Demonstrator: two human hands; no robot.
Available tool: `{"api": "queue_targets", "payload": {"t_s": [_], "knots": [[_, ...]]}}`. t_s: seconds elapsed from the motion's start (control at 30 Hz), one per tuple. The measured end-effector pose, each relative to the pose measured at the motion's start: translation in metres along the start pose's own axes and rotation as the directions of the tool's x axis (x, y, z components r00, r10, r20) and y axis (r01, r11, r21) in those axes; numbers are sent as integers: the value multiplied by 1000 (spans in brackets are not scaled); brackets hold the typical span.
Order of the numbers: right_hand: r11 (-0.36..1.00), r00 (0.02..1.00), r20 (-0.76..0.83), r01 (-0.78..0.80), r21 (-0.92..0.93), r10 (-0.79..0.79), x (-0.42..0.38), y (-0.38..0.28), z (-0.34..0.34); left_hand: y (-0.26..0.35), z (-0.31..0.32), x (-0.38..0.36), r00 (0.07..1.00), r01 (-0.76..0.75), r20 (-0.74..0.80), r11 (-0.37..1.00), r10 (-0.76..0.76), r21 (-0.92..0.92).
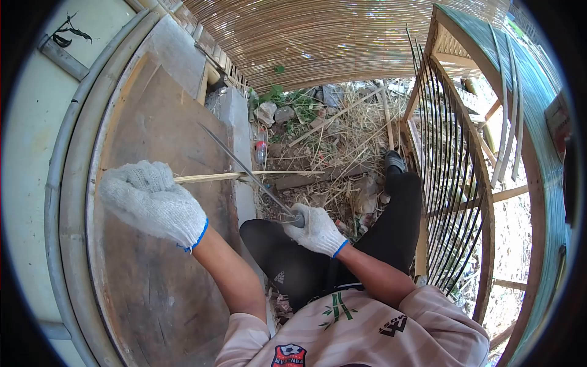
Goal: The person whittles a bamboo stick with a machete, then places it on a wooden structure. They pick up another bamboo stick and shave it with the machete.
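My left hand (150, 199), in a white knit glove with a blue cuff, is closed round one end of a thin bamboo strip (211, 177). The strip reaches to the right, past the edge of the brown board. My right hand (316, 229), gloved the same way, grips the handle of a long knife (247, 170) above my knee. Its narrow blade points up and to the left and crosses the strip in this view.
A brown wooden board (165, 275) lies on my left beside a concrete ledge (235, 116). Bamboo shavings (342, 128) and rubble litter the ground ahead, with a plastic bottle (261, 151). A slatted wooden frame (452, 159) stands at right; a bamboo screen (330, 40) hangs behind.
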State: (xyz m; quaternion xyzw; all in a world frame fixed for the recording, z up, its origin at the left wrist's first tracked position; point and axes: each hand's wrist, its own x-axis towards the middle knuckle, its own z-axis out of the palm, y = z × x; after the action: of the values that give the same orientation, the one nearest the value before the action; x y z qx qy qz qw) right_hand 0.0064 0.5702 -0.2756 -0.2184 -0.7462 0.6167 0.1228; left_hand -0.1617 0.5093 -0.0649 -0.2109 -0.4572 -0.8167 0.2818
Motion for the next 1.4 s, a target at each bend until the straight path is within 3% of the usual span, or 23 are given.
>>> {"api": "queue_targets", "payload": {"t_s": [0.17,0.23,0.37,0.47,0.57,0.63,0.73,0.87,0.97,1.07,1.4], "knots": [[997,995,64,73,38,-75,-6,-34,4,-15,-20,9,998,38,-47,998,-40,-41],[994,993,53,102,36,-103,-5,-26,8,-18,-32,14,987,21,160,999,-13,-47],[995,994,43,96,-14,-96,-3,-15,11,-18,-35,17,988,-20,150,999,24,-27],[997,997,33,72,-35,-70,-2,0,13,-15,-30,19,999,-31,40,999,31,14],[997,999,19,48,-67,-47,-2,14,12,-16,-34,23,999,37,18,999,-36,-14],[995,999,4,33,-89,-32,-2,21,11,-16,-39,29,988,1,156,1000,-1,-1],[997,1000,27,-8,-80,10,-1,20,10,-10,-22,18,1000,-24,18,999,23,31],[996,1000,-4,-13,-92,12,-1,40,11,-11,-21,22,1000,-2,-10,1000,2,7],[982,990,-21,-138,-129,136,-2,69,5,-10,-23,22,999,0,-32,1000,1,23],[942,959,-57,-282,-182,276,-6,104,2,-9,-28,23,999,5,44,1000,-5,12],[822,870,-72,-485,-298,488,-9,186,-17,-13,-37,27,993,30,119,999,-24,-44]]}}
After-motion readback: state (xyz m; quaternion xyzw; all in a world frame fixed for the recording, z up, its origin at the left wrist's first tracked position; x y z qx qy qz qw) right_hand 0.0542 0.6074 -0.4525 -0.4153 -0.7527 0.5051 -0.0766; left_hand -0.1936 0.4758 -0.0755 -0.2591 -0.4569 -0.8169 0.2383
